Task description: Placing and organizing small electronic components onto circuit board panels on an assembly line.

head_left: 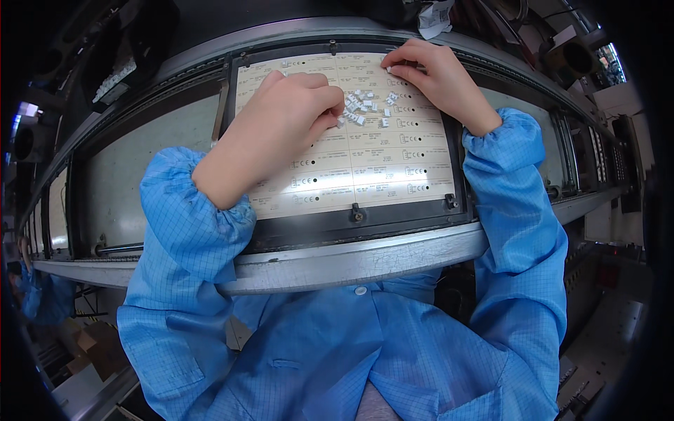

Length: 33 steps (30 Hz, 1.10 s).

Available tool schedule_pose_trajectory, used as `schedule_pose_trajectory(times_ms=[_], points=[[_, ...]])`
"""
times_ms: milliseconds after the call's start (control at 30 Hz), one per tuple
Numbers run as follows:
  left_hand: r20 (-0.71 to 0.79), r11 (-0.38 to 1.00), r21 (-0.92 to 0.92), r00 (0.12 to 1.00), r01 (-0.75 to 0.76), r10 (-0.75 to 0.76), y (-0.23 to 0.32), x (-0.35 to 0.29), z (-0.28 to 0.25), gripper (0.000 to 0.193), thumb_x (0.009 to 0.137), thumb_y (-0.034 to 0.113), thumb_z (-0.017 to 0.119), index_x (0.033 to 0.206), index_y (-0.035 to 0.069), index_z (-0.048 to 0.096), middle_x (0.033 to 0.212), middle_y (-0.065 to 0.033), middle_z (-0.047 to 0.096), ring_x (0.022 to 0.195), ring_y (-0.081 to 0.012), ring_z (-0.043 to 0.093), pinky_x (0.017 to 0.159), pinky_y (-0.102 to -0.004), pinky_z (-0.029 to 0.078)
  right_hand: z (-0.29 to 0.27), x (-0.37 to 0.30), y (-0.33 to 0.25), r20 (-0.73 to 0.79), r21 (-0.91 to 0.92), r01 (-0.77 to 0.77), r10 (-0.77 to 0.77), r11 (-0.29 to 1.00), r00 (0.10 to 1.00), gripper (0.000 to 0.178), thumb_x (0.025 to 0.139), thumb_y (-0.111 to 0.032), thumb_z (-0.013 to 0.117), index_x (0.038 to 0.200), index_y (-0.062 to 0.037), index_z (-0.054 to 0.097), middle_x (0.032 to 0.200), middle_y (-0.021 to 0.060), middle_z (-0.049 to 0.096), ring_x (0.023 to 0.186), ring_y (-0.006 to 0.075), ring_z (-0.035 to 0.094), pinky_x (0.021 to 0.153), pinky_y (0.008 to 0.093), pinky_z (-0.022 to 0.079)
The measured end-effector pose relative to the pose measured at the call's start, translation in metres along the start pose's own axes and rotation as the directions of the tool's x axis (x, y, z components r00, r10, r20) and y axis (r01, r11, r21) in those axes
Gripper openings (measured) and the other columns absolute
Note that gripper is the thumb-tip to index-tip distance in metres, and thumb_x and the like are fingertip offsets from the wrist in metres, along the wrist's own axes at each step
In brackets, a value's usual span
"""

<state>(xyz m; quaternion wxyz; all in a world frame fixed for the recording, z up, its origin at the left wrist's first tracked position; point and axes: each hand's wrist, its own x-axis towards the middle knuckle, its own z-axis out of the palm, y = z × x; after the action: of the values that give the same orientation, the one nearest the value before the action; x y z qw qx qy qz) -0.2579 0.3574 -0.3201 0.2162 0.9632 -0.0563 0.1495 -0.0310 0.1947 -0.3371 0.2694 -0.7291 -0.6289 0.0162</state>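
Note:
A cream printed circuit board panel (393, 175), divided into strips with dark print, lies in a black frame (295, 231). Small white connectors (361, 105) are scattered in a loose heap on its upper middle. Just left of the heap, my left hand (295, 109) has thumb and fingers pinched on a white connector (341, 121). My right hand (442, 77) is over the panel's far right part, fingertips closed on another small white connector (389, 69). One more white piece (284, 64) shows near the far left edge. My left hand hides part of the panel's left side.
A metal rail (365, 261) runs between me and the frame. Black clips (357, 212) stand up on the frame's edges. At the far left is a dark bin with white parts (116, 81); a white bag (435, 19) lies at the back. Another person's blue sleeve (45, 298) shows at left.

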Motion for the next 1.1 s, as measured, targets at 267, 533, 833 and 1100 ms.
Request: schedule_pose_trajectory(times_ms=[267, 533, 833, 1100], points=[[0.018, 0.998, 0.065, 1.0, 0.01, -0.011, 0.001, 0.003, 0.0, 0.011, 0.084, 0.015, 0.07, 0.089, 0.007, 0.066, 0.084, -0.0071, 0.065, 0.086, -0.0286, 0.063, 0.08, -0.0399, 0.044, 0.004, 0.001, -0.015, -0.041, -0.165, -0.043, 0.037, 0.985, 0.998, 0.018, 0.088, -0.007, 0.07, 0.105, -0.0012, 0.068, 0.096, 0.0102, 0.068, 0.082, 0.0212, 0.068, 0.071, 0.0311, 0.054], [-0.032, 0.992, -0.019, 0.991, 0.127, -0.127, -0.022, -0.003, -0.008, 0.008, 0.084, 0.014, 0.067, 0.087, 0.006, 0.069, 0.085, -0.0095, 0.066, 0.085, -0.03, 0.064, 0.079, -0.041, 0.047, -0.015, -0.011, -0.029, 0.168, 0.13, 0.102, -0.123, 0.986, 0.978, 0.018, 0.086, -0.001, 0.068, 0.104, -0.0008, 0.064, 0.095, 0.0094, 0.061, 0.083, 0.0211, 0.062, 0.074, 0.0303, 0.051], [-0.062, 0.998, 0.057, 0.998, 0.034, -0.03, -0.023, -0.001, -0.004, 0.013, 0.087, 0.015, 0.068, 0.091, 0.003, 0.069, 0.083, -0.0105, 0.066, 0.074, -0.0312, 0.065, 0.069, -0.0395, 0.052, -0.018, -0.012, -0.025, 0.213, 0.104, -0.021, -0.001, 0.994, 0.977, 0.015, 0.09, -0.005, 0.068, 0.104, -0.0013, 0.065, 0.09, 0.0076, 0.067, 0.08, 0.0164, 0.065, 0.072, 0.0298, 0.054], [-0.073, 0.986, 0.022, 0.984, 0.164, -0.162, -0.045, -0.004, -0.026, 0.014, 0.087, 0.009, 0.069, 0.099, 0.002, 0.069, 0.088, -0.0099, 0.067, 0.078, -0.0206, 0.063, 0.072, -0.0307, 0.052, -0.02, -0.013, -0.014, 0.051, 0.165, -0.109, 0.102, 0.98, 0.994, 0.017, 0.094, -0.007, 0.06, 0.111, -0.0026, 0.059, 0.096, 0.0122, 0.074, 0.093, 0.0186, 0.073, 0.08, 0.029, 0.059]])
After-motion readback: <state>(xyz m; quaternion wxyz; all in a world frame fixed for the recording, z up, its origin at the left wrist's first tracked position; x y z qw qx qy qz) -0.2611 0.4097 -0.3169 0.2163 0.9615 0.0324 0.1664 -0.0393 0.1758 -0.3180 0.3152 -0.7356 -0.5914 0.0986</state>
